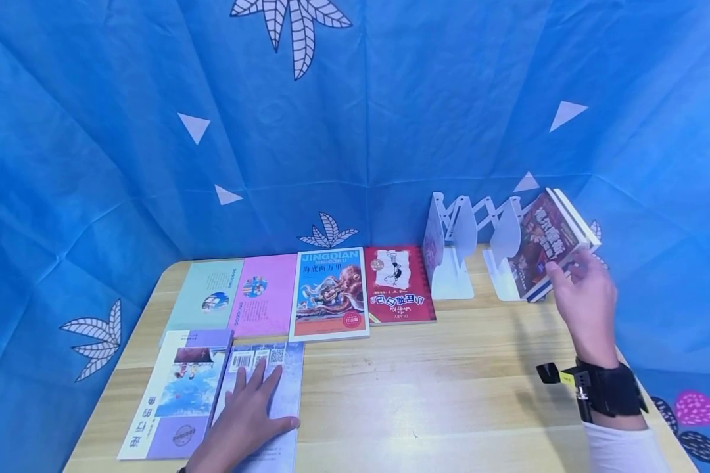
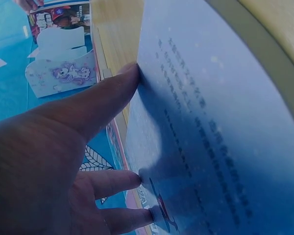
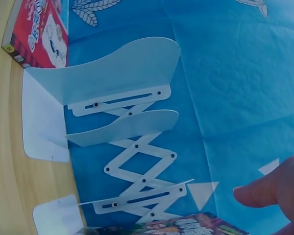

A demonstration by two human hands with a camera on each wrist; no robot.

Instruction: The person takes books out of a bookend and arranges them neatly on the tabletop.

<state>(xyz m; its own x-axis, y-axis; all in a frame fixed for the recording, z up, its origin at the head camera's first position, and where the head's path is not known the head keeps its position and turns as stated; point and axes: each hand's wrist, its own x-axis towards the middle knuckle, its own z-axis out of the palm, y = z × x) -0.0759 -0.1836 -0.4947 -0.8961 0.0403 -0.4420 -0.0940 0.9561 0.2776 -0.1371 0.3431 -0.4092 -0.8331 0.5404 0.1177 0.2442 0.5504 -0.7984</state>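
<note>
My left hand [image 1: 245, 410] lies with spread fingers on the back cover of a pale blue book [image 1: 281, 433] at the table's front left. In the left wrist view, its thumb and fingertips touch that printed cover [image 2: 186, 112]. My right hand [image 1: 588, 302] is at the near edge of books with a dark red front cover [image 1: 541, 236], which stand tilted at the right end of a white expandable bookend [image 1: 499, 226]. The right wrist view shows the thumb [image 3: 264, 188] extended, apart from the dark book [image 3: 196, 226]; the other fingers are mostly hidden there.
A purple-and-white book [image 1: 183, 394] lies left of the pale blue one. Behind them lie a green book [image 1: 204, 299], a pink book [image 1: 266, 295], an octopus-cover book [image 1: 331, 295] and a red diary book [image 1: 399, 286] beside the bookend. A blue curtain [image 1: 307, 131] hangs behind the table.
</note>
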